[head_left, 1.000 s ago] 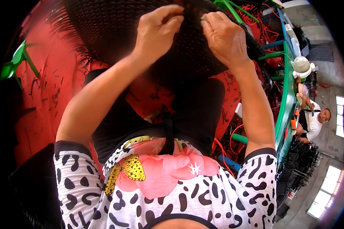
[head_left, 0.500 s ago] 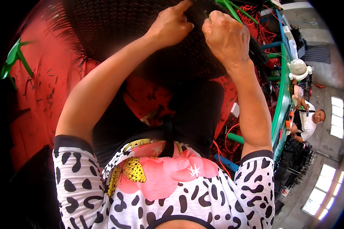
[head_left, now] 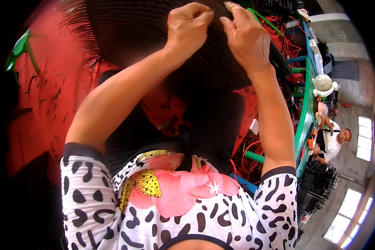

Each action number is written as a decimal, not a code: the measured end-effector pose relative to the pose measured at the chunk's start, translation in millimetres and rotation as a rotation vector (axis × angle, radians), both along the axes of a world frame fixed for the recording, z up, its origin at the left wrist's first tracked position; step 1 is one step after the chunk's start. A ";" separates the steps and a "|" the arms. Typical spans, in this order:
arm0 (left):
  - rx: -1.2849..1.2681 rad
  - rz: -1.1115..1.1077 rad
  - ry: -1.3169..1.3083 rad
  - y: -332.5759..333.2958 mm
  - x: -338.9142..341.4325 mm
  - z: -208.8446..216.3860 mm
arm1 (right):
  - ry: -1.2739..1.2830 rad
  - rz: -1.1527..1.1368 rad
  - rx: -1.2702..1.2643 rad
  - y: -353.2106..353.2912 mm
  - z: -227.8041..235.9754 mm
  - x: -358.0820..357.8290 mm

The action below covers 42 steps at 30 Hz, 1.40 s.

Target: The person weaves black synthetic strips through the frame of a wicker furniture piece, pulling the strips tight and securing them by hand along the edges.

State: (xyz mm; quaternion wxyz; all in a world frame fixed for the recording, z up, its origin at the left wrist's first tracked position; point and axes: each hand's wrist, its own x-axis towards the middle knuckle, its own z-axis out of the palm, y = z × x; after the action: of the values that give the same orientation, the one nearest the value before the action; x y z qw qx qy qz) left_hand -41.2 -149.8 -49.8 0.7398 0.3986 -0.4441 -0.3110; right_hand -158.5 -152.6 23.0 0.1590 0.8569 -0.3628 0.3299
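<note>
At the frame's top centre, the bare left hand (head_left: 188,29) curls its fingers, any grip impossible to tell, near the loosely open bare right hand (head_left: 249,41), both over the large black panel of woven strands (head_left: 131,31).

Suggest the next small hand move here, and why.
Perhaps bring the right hand's thumb and forefinger together on the black weave near the left hand: they are spread apart, while the left fingers are curled closed beside them. I can't tell whether those hold a strand.
</note>
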 end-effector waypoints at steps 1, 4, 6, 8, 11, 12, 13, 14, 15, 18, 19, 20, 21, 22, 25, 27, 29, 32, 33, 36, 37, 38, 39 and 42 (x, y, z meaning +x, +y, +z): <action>0.043 -0.081 0.050 10.2 5.6 0.3 | 0.096 0.063 0.010 -2.1 -0.6 -1.1; -0.022 -0.104 0.029 25.8 18.6 2.7 | 0.194 0.132 0.009 -9.8 -4.7 -5.6; -0.021 -0.054 -0.034 21.6 27.8 4.6 | 0.144 0.186 0.076 -13.4 -3.7 -5.7; 0.071 -0.142 -0.027 15.2 32.6 5.1 | 0.186 0.178 0.076 -13.5 -0.3 -2.8; 0.125 -0.250 0.093 3.0 30.0 2.4 | 0.186 0.127 0.131 -8.5 1.2 -0.6; 0.085 -0.223 0.098 -4.7 30.3 2.0 | 0.141 0.085 0.185 -7.5 0.7 0.5; 0.120 -0.230 -0.007 -10.1 34.1 4.2 | 0.143 0.081 0.185 -8.6 1.6 0.7; 0.121 -0.234 -0.005 -10.2 33.2 2.9 | 0.210 -0.004 0.172 -9.8 2.6 1.1; 0.063 -0.071 -0.288 -9.1 31.7 0.7 | 0.278 -0.089 0.160 -10.9 3.7 1.6; 0.037 0.078 -0.669 -11.8 29.3 -4.3 | 0.384 -0.254 0.205 -11.5 9.0 13.5; 0.062 0.070 -0.774 -12.9 27.8 -3.3 | 0.389 -0.255 0.200 -13.9 10.9 13.2; 0.088 0.062 -0.879 -14.1 26.5 -1.8 | 0.427 -0.254 0.159 -18.2 12.4 12.5; 0.047 0.028 -0.876 -17.2 25.7 -0.1 | 0.465 -0.252 0.118 -21.7 14.1 12.8; 0.046 0.026 -0.869 -22.5 24.2 -2.9 | 0.472 -0.255 0.118 -24.6 13.8 14.0; -0.069 0.049 -0.743 -29.8 21.8 -4.5 | 0.546 -0.259 0.081 -30.6 15.0 17.6; 0.091 -0.190 -0.494 -27.4 23.2 5.2 | 0.566 -0.276 0.091 -33.1 16.5 19.5; 0.065 -0.175 -0.415 -38.2 22.9 -3.2 | 0.567 -0.274 0.087 -31.2 15.8 20.8; 0.056 -0.154 -0.286 -39.7 18.4 -7.3 | 0.587 -0.270 0.070 -25.6 12.5 12.9; 0.073 -0.145 -0.238 -37.4 15.8 -7.4 | 0.550 -0.280 0.065 -23.5 11.0 10.0; 0.120 -0.130 -0.018 -30.2 9.1 0.5 | 0.511 -0.271 0.023 -22.7 8.9 9.8; 0.117 -0.127 -0.015 -32.4 6.0 0.7 | 0.526 -0.249 -0.025 -25.0 6.0 14.0; 0.072 -0.039 0.034 -34.4 3.5 1.3 | 0.538 -0.225 -0.074 -28.6 3.6 16.8; 0.026 0.050 0.082 -35.8 2.9 1.2 | 0.605 -0.187 -0.143 -34.9 1.3 17.7; 0.019 0.157 -0.101 -27.8 14.5 7.0 | 0.546 -0.197 -0.129 -35.8 3.2 20.6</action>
State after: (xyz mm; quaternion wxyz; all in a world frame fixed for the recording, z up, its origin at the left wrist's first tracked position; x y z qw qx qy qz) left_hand -26.7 -177.6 -42.9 0.7348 0.4541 -0.4453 -0.2358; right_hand -137.9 -188.4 26.3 0.3360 0.8628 -0.3662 0.0924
